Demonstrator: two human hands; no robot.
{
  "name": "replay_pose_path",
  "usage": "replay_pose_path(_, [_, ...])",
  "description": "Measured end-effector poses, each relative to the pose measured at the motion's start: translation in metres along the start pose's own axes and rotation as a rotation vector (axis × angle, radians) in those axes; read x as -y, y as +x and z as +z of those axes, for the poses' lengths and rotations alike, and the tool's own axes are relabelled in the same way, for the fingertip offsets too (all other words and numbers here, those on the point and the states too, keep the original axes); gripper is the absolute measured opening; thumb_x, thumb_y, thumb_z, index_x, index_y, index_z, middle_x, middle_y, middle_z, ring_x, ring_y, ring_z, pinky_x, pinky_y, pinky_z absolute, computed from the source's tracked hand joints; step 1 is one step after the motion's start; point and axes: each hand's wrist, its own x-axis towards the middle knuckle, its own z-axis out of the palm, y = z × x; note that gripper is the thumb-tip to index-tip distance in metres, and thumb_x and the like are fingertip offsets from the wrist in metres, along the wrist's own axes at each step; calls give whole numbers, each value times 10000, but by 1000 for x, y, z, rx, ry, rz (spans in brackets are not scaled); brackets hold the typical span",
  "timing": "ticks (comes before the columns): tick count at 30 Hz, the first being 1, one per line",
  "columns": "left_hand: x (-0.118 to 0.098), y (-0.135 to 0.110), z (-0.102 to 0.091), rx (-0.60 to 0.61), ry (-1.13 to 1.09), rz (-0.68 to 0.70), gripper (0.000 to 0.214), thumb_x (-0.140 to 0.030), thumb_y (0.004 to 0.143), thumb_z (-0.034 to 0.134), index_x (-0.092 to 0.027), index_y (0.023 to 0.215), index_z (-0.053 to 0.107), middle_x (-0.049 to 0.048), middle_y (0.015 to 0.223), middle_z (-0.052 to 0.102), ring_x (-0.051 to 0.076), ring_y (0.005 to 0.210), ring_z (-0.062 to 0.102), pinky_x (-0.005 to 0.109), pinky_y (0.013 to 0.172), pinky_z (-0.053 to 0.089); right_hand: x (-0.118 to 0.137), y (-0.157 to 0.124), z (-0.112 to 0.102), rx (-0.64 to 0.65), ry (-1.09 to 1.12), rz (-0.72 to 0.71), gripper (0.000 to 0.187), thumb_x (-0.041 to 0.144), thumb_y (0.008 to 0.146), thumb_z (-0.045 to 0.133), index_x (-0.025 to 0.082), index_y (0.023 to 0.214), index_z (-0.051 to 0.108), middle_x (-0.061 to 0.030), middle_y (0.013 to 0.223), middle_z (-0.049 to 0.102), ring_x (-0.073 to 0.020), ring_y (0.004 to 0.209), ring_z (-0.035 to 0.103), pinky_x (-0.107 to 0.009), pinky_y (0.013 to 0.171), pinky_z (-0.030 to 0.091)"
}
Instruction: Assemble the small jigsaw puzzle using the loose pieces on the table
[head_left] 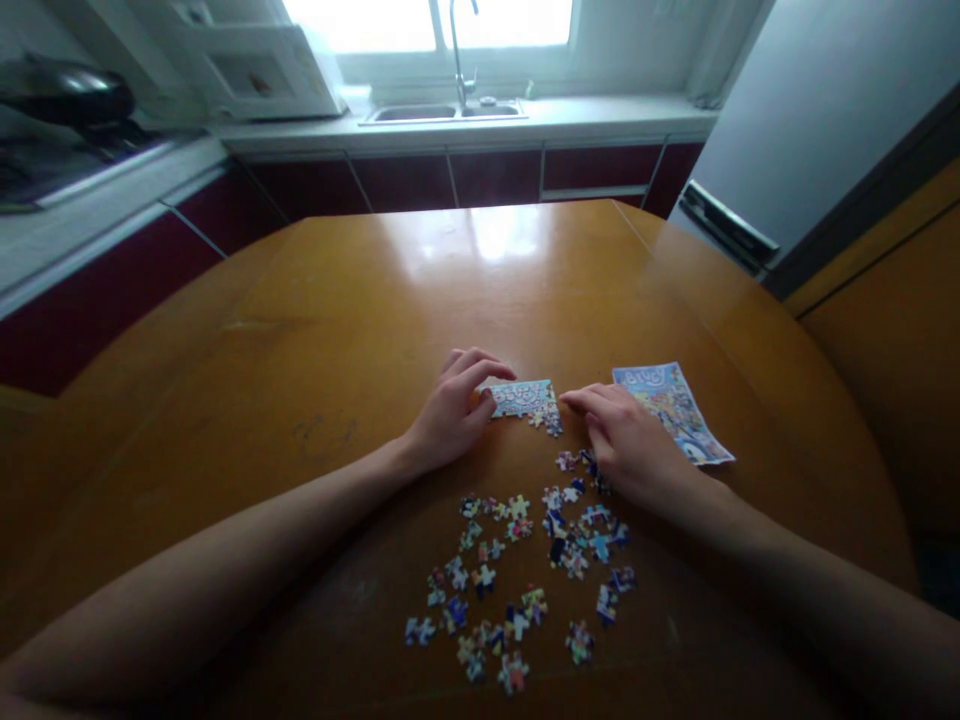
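A small joined section of jigsaw puzzle (521, 398), pale blue with lettering, lies flat on the table between my hands. My left hand (461, 405) holds its left end, with the forefinger curved over the top edge and the thumb at the side. At the right edge of the section, the fingertips of my right hand (619, 430) point inward, the fingers stretched out; contact is hard to make out. Several loose puzzle pieces (574, 560) are scattered nearer to me. A printed picture sheet (671, 410) lies beside my right hand, partly covered by it.
The wooden table (390, 300) has rounded sides. Beyond it stand a counter with a sink (416, 114) and tap, and a white microwave-like box (259, 75). A dark pan (67, 90) sits on the stove at left. A fridge (817, 110) stands at right.
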Motion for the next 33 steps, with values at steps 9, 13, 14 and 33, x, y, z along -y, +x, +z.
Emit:
replay_pose_path(9, [0, -2, 0, 8, -5, 2, 276, -36, 843, 496, -196, 1007, 650, 39, 1006, 632, 203, 1010, 527, 383, 931, 433, 8, -2, -3, -44, 21, -36, 201, 163, 929, 523, 169, 1063, 672, -103, 1051, 663, -245, 993, 583, -417, 891, 477])
replay_pose_path(13, [0, -1, 0, 9, -10, 0, 281, -30, 840, 498, -196, 1010, 649, 38, 1013, 632, 202, 1006, 524, 382, 926, 434, 20, -9, -1, -43, 76, -177, 124, 149, 888, 598, 165, 974, 686, -96, 1011, 619, -220, 962, 549, -375, 858, 470])
replay_pose_path(14, [0, -1, 0, 10, -11, 0, 282, -30, 841, 499, -196, 1013, 648, 38, 1015, 632, 203, 1008, 524, 382, 928, 433, 23, -11, 0, -8, 103, -234, 108, 152, 887, 608, 172, 957, 688, -88, 1000, 612, -210, 955, 541, -360, 846, 467])
replay_pose_path(33, [0, -1, 1, 11, -13, -1, 266, -42, 854, 506, -202, 1003, 657, 36, 996, 628, 201, 1008, 528, 378, 920, 441, 37, -21, 14, 267, -24, -652, 138, 211, 955, 594, 216, 871, 705, -63, 1033, 604, -183, 923, 473, -326, 776, 407])
